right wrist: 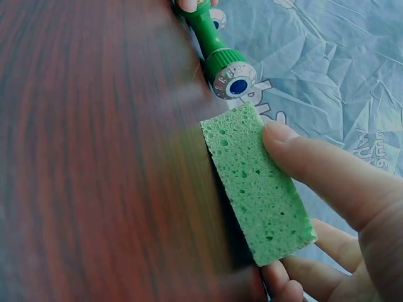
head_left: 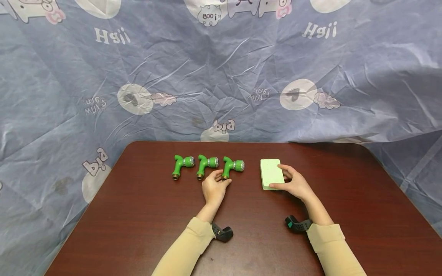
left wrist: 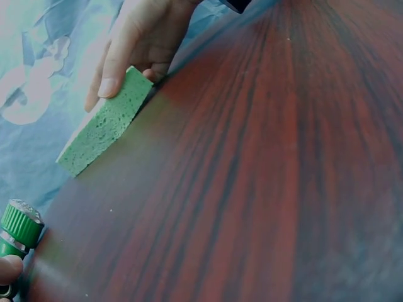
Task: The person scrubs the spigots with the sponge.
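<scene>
Three green taps with ribbed knobs and brass ends lie in a row on the brown table: a left tap (head_left: 178,165), a middle tap (head_left: 203,165) and a right tap (head_left: 227,166). My left hand (head_left: 213,189) pinches the right tap near its brass end; in the right wrist view, fingertips touch that tap's (right wrist: 204,28) body. A light green rectangular sponge (head_left: 270,172) is to the right of the taps. My right hand (head_left: 296,185) grips its right side between thumb and fingers. Seen from the right wrist, the sponge (right wrist: 257,182) shows its porous side, with a dark shadow along its lower edge.
The brown table (head_left: 145,222) has rounded far corners. Behind it hangs a wrinkled blue-grey cloth (head_left: 214,69) with cartoon prints, reaching the table's far edge. Black bands with small devices (head_left: 223,233) sit on both wrists.
</scene>
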`<state>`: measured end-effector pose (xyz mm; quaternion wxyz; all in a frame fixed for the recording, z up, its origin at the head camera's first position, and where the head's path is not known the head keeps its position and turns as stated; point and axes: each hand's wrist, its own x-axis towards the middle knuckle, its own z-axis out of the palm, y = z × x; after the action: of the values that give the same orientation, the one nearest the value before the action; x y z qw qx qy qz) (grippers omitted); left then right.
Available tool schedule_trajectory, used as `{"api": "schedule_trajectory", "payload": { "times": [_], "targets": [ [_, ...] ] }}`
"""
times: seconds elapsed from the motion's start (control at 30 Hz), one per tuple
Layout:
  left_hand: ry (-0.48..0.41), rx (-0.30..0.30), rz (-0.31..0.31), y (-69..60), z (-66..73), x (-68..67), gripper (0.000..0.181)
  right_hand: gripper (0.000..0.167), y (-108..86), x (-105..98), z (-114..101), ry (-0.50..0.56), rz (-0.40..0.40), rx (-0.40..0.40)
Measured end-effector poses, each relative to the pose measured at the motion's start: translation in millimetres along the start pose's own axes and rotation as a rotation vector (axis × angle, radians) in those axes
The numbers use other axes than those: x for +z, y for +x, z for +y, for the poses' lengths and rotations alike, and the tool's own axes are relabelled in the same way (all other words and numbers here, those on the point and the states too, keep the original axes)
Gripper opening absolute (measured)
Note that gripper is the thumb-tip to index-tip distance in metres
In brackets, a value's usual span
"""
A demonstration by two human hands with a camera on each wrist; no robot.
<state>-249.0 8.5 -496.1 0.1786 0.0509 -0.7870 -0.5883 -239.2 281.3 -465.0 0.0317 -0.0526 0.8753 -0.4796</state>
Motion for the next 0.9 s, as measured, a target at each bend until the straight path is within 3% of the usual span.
{"api": "schedule_trajectory", "payload": {
  "times": [0.2, 0.37, 0.53, 0.77, 0.9],
  "targets": [
    [0.159, 0.075, -0.011, 0.9, 1.7, -4.6, 0.041, 0.089, 0.7, -2, -3, -0.068, -0.013, 0.016],
    [0.174, 0.057, -0.057, 1.9, 3.0, -9.3, 0.05, 0.089, 2.6, -4, -2, -0.05, -0.028, 0.032],
    [0.188, 0.079, -0.155, 3.6, 2.6, -20.5, 0.052, 0.082, 4.6, -3, 3, -0.058, 0.034, 0.043],
    [0.369, 0.265, -0.394, 16.2, 8.4, -56.7, 0.045, 0.076, 5.2, -2, -2, -0.108, 0.024, 0.024],
    [0.468, 0.387, -0.479, 26.3, 17.6, -79.3, 0.047, 0.069, 3.7, -6, -12, -0.219, 0.027, -0.058]
  ]
}}
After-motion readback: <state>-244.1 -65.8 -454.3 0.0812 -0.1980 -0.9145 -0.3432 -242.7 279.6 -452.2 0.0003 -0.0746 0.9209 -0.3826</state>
